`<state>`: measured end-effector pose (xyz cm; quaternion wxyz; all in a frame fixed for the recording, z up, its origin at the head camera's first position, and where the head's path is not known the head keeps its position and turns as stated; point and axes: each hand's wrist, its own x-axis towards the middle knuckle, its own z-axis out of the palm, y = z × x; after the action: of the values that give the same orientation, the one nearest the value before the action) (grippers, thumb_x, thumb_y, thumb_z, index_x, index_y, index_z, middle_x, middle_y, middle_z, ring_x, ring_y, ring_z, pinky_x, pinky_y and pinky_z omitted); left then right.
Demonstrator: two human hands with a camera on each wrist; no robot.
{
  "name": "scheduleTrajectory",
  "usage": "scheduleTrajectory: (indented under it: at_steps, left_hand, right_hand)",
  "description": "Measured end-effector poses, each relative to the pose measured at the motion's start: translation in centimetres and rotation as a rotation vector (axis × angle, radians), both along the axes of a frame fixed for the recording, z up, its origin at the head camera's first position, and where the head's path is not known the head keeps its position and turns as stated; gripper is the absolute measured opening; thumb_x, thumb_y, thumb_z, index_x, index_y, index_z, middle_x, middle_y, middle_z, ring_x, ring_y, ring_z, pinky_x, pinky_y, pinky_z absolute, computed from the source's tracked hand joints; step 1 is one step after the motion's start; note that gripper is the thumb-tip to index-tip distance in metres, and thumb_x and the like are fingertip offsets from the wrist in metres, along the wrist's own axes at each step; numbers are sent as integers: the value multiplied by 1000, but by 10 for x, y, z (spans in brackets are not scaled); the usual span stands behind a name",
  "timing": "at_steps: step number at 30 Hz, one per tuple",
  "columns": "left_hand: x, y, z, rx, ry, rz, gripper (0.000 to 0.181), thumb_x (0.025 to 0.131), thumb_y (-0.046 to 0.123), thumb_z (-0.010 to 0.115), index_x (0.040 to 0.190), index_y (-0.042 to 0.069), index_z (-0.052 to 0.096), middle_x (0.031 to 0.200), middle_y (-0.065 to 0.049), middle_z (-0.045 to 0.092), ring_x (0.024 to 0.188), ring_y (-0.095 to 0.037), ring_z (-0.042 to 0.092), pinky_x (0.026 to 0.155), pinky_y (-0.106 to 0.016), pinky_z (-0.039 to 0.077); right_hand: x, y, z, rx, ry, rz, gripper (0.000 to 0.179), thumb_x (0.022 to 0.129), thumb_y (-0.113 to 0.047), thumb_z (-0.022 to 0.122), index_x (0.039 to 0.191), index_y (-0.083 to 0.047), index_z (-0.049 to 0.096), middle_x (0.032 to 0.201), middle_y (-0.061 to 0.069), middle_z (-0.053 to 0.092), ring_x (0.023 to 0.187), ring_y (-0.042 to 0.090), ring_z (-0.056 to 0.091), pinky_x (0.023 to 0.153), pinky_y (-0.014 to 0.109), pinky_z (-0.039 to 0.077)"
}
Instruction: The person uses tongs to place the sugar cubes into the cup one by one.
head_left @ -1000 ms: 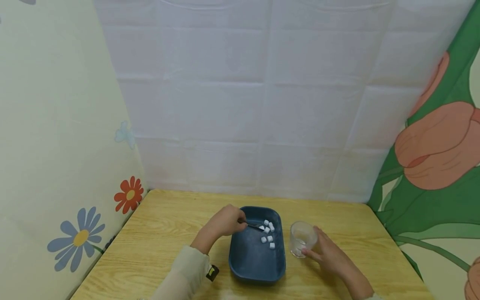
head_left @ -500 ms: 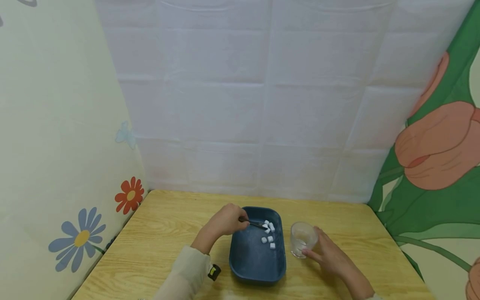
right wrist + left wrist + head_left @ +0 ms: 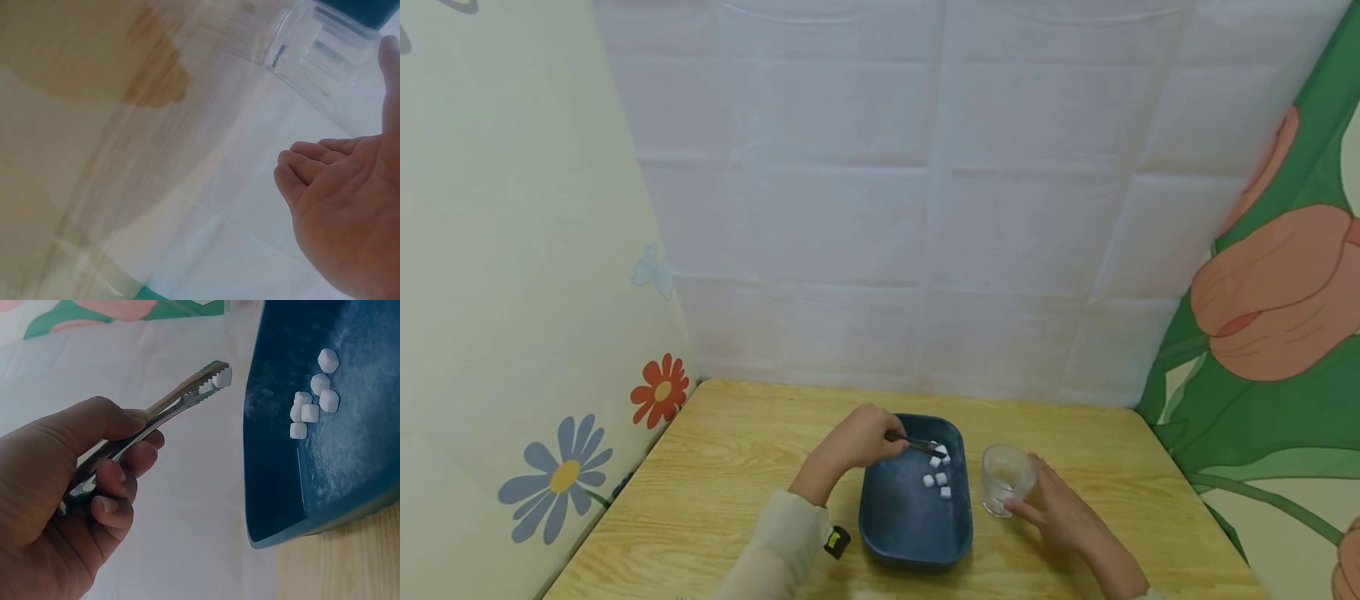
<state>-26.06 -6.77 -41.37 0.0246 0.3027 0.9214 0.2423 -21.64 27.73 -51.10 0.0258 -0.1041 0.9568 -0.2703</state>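
My left hand (image 3: 859, 437) grips metal tongs (image 3: 181, 397) with serrated tips. Between those tips sits a small white cube (image 3: 222, 379), held above the dark blue tray (image 3: 910, 533). Several more white cubes (image 3: 309, 413) lie in the tray, towards its right side in the head view. To the right of the tray, a clear glass (image 3: 1006, 479) stands on the table. My right hand (image 3: 1063, 512) holds it from the right, thumb in front and fingers round the far side. In the right wrist view, the thumb is beside the glass and the other fingers are partly bent.
The wooden table (image 3: 715, 467) reaches back to a white cloth wall (image 3: 850, 250). A flower-printed cloth (image 3: 550, 333) hangs at the left, and a green and pink one (image 3: 1247, 417) at the right. A black device (image 3: 837, 542) sits by my left wrist.
My left hand has shifted slightly right, carrying the tongs and the cube across the tray above the other cubes. My right hand and the glass have stayed in place.
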Motion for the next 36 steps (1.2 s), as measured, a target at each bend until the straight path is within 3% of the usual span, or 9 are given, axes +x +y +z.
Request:
scheduleTrajectory:
  at_steps: [14, 23, 30, 36]
  left_hand:
    - [-3, 13, 7, -3, 10, -19, 14, 98, 22, 69, 103, 16, 80, 94, 5, 75, 71, 1, 61, 67, -21, 51]
    - [-3, 24, 14, 8, -9, -42, 14, 98, 22, 68, 102, 15, 80, 88, 8, 73, 68, 0, 59, 64, -22, 50]
    - [-4, 35, 12, 21, -3, -69, 13, 98, 21, 69, 97, 15, 80, 75, 13, 66, 57, -2, 53, 55, -20, 44]
    - [-6, 43, 11, 22, 11, -95, 13, 97, 19, 68, 98, 14, 80, 73, 13, 65, 56, -2, 50, 56, -19, 42]
  right_hand:
    - [-3, -3, 1, 0, -58, -33, 109, 89, -66, 63, 155, 10, 19, 156, 39, 22, 141, 58, 28, 110, 69, 26]
    - [0, -2, 2, -1, -18, -8, 106, 91, -61, 65, 154, 12, 21, 155, 40, 24, 140, 58, 30, 109, 70, 28]
    - [1, 0, 2, 4, 11, 2, 103, 91, -59, 66, 154, 11, 23, 154, 40, 26, 139, 58, 32, 108, 70, 31]
    - [0, -1, 2, -3, 6, -1, 103, 90, -58, 67, 153, 11, 24, 154, 40, 27, 139, 58, 33, 107, 70, 31]
